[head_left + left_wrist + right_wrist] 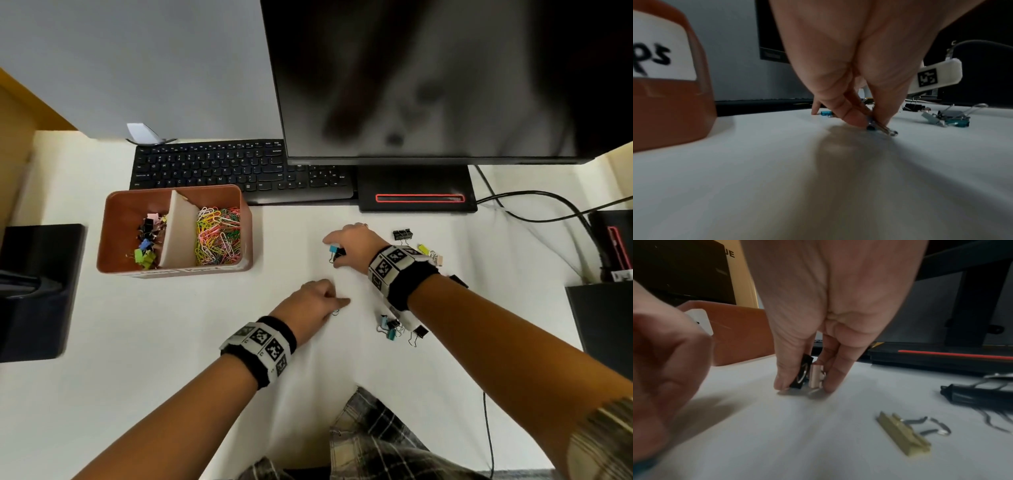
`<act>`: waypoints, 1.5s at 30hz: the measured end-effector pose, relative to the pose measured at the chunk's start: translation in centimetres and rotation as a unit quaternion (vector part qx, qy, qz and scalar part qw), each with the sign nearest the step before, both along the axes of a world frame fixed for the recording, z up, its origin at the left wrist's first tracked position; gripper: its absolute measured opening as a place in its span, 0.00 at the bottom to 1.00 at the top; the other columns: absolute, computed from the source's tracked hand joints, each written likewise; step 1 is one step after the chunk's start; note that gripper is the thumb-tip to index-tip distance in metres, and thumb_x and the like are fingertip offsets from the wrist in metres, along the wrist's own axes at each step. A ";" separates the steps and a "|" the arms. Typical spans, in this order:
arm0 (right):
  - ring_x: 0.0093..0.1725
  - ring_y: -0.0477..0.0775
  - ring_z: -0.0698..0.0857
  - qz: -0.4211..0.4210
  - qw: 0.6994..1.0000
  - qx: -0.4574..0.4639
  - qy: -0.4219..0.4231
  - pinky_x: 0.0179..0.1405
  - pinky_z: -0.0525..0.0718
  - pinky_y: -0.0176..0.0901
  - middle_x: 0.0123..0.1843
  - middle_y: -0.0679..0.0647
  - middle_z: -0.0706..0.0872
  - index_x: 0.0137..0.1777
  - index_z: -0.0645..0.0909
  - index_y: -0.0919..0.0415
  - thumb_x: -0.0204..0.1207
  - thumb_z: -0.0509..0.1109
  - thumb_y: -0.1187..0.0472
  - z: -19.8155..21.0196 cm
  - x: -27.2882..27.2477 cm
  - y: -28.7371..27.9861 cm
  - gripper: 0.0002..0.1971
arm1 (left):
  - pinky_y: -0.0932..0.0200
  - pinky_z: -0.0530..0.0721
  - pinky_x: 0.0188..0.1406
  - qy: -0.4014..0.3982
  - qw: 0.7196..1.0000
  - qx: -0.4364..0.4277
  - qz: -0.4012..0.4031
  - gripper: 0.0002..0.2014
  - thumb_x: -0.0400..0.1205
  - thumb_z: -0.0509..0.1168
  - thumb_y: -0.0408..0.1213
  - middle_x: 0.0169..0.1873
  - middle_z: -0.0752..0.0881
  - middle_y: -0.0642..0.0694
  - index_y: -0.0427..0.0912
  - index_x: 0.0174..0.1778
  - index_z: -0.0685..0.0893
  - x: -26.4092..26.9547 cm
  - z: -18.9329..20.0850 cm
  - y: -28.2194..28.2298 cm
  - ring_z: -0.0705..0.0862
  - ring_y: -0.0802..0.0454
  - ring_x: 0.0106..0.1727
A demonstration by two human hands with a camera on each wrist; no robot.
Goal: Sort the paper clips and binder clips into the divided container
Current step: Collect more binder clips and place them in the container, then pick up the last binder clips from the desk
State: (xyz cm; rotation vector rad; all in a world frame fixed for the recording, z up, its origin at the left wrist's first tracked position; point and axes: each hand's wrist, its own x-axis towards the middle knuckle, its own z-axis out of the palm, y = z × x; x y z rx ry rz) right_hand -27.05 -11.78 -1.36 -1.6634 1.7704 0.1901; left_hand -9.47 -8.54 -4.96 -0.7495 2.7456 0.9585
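The left hand (310, 301), nearest the body, pinches a small clip (879, 127) against the desk (171, 325); bare desk lies left of it. Ahead, the right hand (352, 246) grips two binder clips (807, 375). About seven more lie around its wrist. Far left, the divided box (116, 240) holds binder clips left, paper clips (217, 234) right.

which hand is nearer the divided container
Left. The left hand sits on the table nearer the container; the right hand is farther right, by the loose binder clips.
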 end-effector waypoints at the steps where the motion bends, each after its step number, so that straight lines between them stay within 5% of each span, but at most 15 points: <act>1: 0.66 0.64 0.73 -0.003 1.000 -0.007 -0.004 0.66 0.73 0.51 0.63 0.62 0.79 0.70 0.74 0.55 0.74 0.71 0.57 -0.1 0.1 -0.1 0.24 | 0.54 0.77 0.49 -0.011 1.000 -0.019 -0.001 0.11 0.80 0.62 0.37 0.51 0.80 0.42 0.44 0.57 0.81 -0.2 -0.3 -0.1 0.78 0.48 0.47; 3: 0.64 0.62 0.73 -0.010 1.000 -0.020 -0.011 0.63 0.74 0.50 0.61 0.61 0.79 0.65 0.78 0.56 0.74 0.70 0.58 -0.4 0.1 0.1 0.19 | 0.53 0.77 0.43 0.002 0.999 -0.037 0.013 0.08 0.77 0.66 0.42 0.43 0.82 0.43 0.41 0.45 0.80 -0.2 -0.6 -0.1 0.79 0.49 0.39; 7: 0.61 0.61 0.74 -0.025 0.998 -0.045 -0.019 0.61 0.75 0.49 0.60 0.60 0.77 0.61 0.81 0.58 0.73 0.71 0.60 -0.8 0.0 0.8 0.15 | 0.58 0.78 0.50 0.017 0.997 0.005 0.079 0.10 0.81 0.61 0.33 0.55 0.78 0.44 0.42 0.54 0.85 0.5 -0.9 -0.5 0.80 0.48 0.49; 16: 0.53 0.58 0.79 -0.021 0.998 -0.038 -0.038 0.53 0.79 0.49 0.50 0.56 0.84 0.51 0.79 0.60 0.70 0.71 0.60 -1.2 1.4 2.1 0.10 | 0.78 0.74 0.42 0.112 0.957 0.099 0.249 0.12 0.72 0.71 0.26 0.42 0.77 0.50 0.44 0.49 0.88 3.9 0.7 -1.3 0.79 0.57 0.37; 27: 0.46 0.50 0.70 0.033 0.997 -0.042 -0.055 0.46 0.69 0.40 0.47 0.56 0.83 0.43 0.81 0.60 0.69 0.68 0.64 -1.6 6.9 3.8 0.04 | 0.72 0.82 0.40 0.227 0.915 0.064 0.328 0.14 0.71 0.72 0.23 0.47 0.83 0.46 0.44 0.48 0.87 12.8 8.0 -3.3 0.81 0.55 0.39; 31: 0.45 0.52 0.74 0.058 0.992 -0.069 -0.086 0.48 0.73 0.42 0.45 0.56 0.85 0.44 0.83 0.60 0.69 0.70 0.62 0.7 10.0 3.1 0.04 | 0.75 0.81 0.40 0.232 0.901 0.014 0.367 0.15 0.72 0.71 0.21 0.45 0.83 0.43 0.45 0.49 0.87 16.9 9.5 -6.2 0.81 0.57 0.37; 35: 0.42 0.47 0.76 0.074 0.961 -0.199 -0.174 0.42 0.69 0.36 0.41 0.53 0.86 0.43 0.84 0.60 0.68 0.75 0.61 6.1 15.4 -0.4 0.06 | 0.81 0.77 0.40 0.213 0.869 -0.045 0.445 0.13 0.72 0.72 0.26 0.42 0.84 0.45 0.47 0.49 0.87 20.7 11.0 -10.0 0.80 0.66 0.34; 38: 0.43 0.48 0.79 0.065 0.943 -0.247 -0.213 0.46 0.76 0.39 0.41 0.50 0.85 0.43 0.84 0.57 0.66 0.77 0.59 8.8 20.0 -5.0 0.07 | 0.71 0.82 0.42 0.203 0.847 -0.007 0.491 0.12 0.73 0.73 0.29 0.43 0.86 0.47 0.50 0.47 0.86 21.9 10.9 -13.0 0.81 0.62 0.35; 41: 0.49 0.50 0.82 0.005 0.945 -0.228 -0.236 0.56 0.81 0.47 0.48 0.51 0.86 0.50 0.83 0.57 0.68 0.77 0.56 9.0 23.5 -8.9 0.12 | 0.51 0.84 0.57 0.160 0.844 0.062 0.508 0.17 0.75 0.69 0.26 0.52 0.86 0.44 0.47 0.57 0.84 22.2 10.1 -15.0 0.86 0.47 0.48; 45: 0.59 0.53 0.83 -0.051 0.942 -0.201 -0.264 0.63 0.81 0.51 0.59 0.55 0.85 0.62 0.79 0.57 0.72 0.73 0.52 8.3 23.8 -9.6 0.20 | 0.52 0.78 0.66 0.090 0.873 0.041 0.478 0.22 0.79 0.62 0.25 0.62 0.84 0.44 0.43 0.69 0.76 22.1 10.7 -15.0 0.83 0.46 0.60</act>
